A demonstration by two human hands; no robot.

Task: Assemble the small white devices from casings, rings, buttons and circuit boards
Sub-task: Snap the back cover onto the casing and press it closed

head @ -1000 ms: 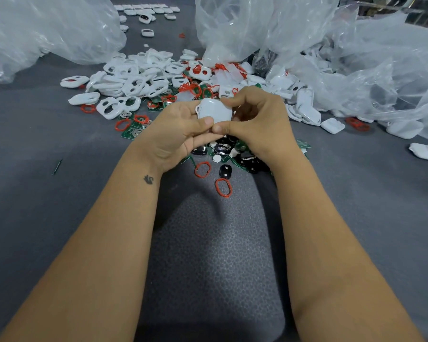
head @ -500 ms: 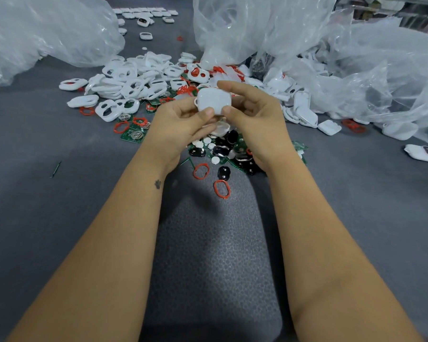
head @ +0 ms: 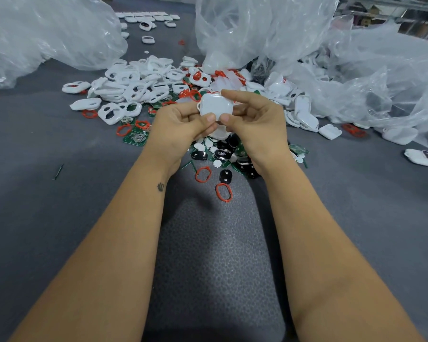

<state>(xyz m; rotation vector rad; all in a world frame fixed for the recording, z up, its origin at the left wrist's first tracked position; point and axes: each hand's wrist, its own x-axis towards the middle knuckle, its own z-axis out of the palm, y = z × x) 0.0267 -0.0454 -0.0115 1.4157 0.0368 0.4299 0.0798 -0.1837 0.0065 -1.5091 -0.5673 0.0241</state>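
one white casing (head: 216, 106) pinched between left hand (head: 181, 129) and right hand (head: 253, 127), held over the desk's (head: 47, 218) middle. a few finished devices (head: 421, 157) at the right edge, tons of loose parts (head: 134, 82) left.

Casing (head: 215, 106) btwn both hands, above buttons (head: 223, 154); bags (head: 269, 28) behind.

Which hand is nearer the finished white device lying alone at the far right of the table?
Right. The right hand sits mid-table holding the white casing, well left of that device; the left hand is farther left still.
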